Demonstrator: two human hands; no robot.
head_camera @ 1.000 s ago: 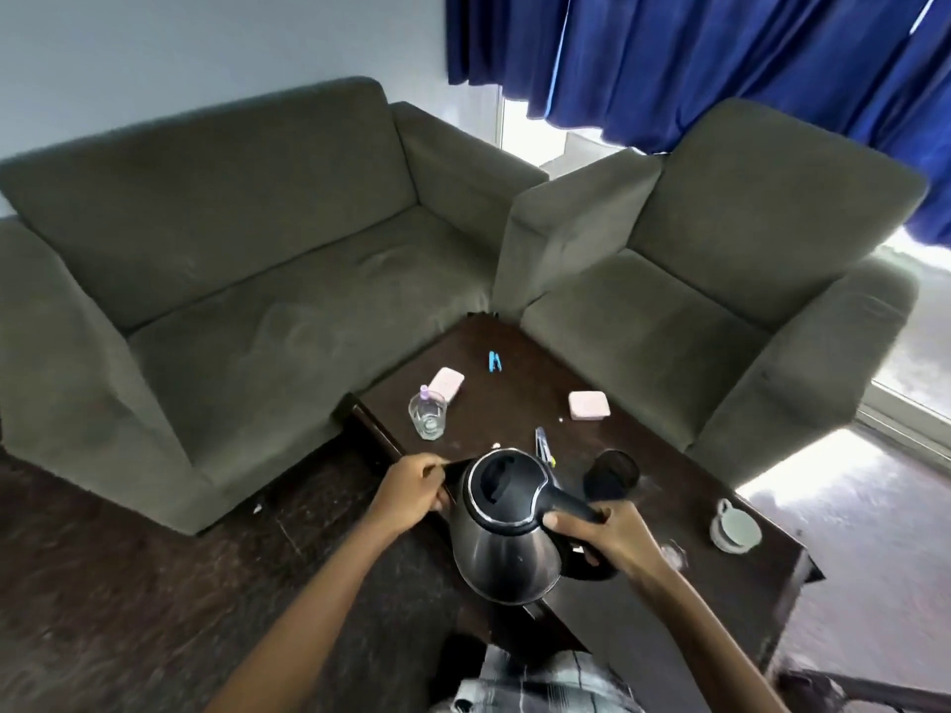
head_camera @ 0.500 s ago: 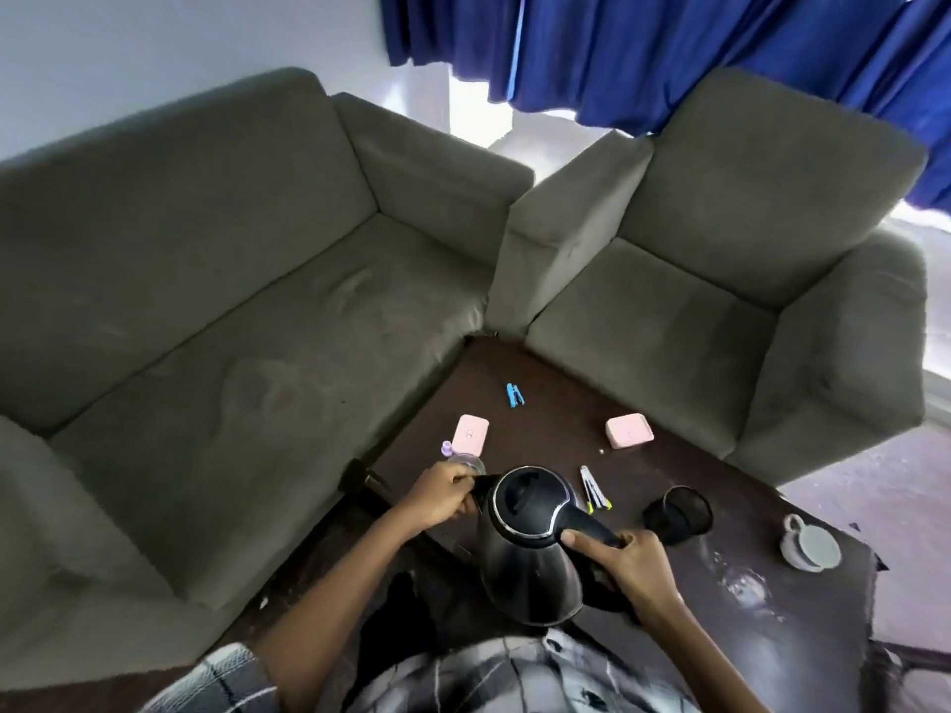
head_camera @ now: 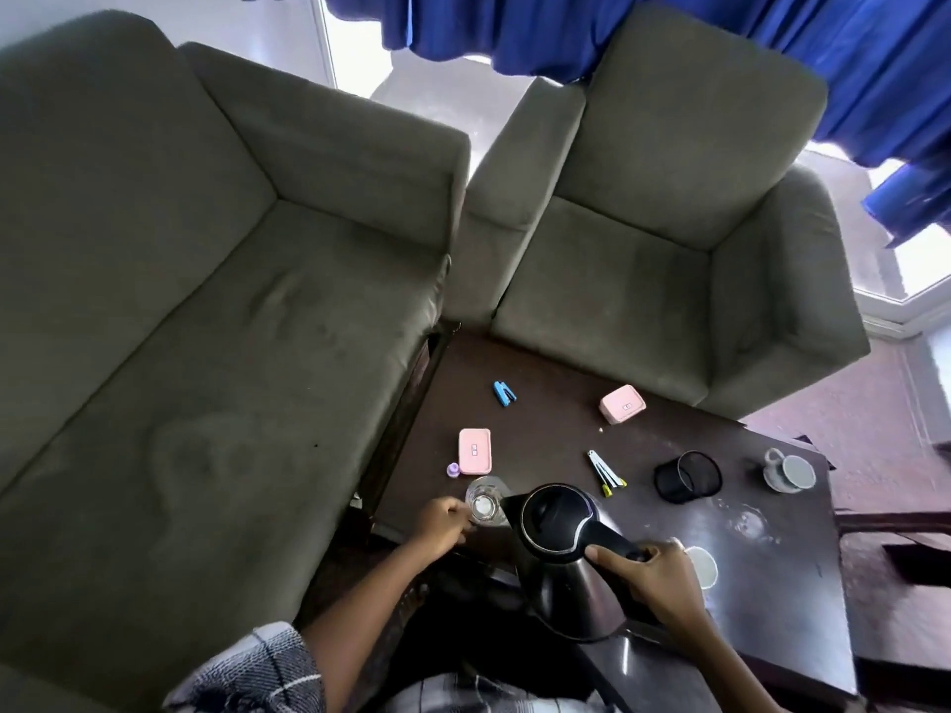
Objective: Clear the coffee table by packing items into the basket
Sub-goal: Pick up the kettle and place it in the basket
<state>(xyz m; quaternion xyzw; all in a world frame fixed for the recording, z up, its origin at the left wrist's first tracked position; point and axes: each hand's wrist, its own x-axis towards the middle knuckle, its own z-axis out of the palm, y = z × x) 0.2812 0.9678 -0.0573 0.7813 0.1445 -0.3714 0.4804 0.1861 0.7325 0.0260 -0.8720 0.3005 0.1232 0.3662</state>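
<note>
My right fingers (head_camera: 604, 553) wrap the kettle (head_camera: 558, 519) handle; the glass (head_camera: 483, 506) stands at its ten o'clock, beside my curled left fingers (head_camera: 455, 513), grip unclear.

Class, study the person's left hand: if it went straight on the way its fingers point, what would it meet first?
The glass: the left hand points at it, fingertips at or almost at its side; contact is unclear. The kettle looks just beyond.

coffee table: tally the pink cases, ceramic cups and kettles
pink cases: 2
ceramic cups: 2
kettle: 1
total: 5
</note>
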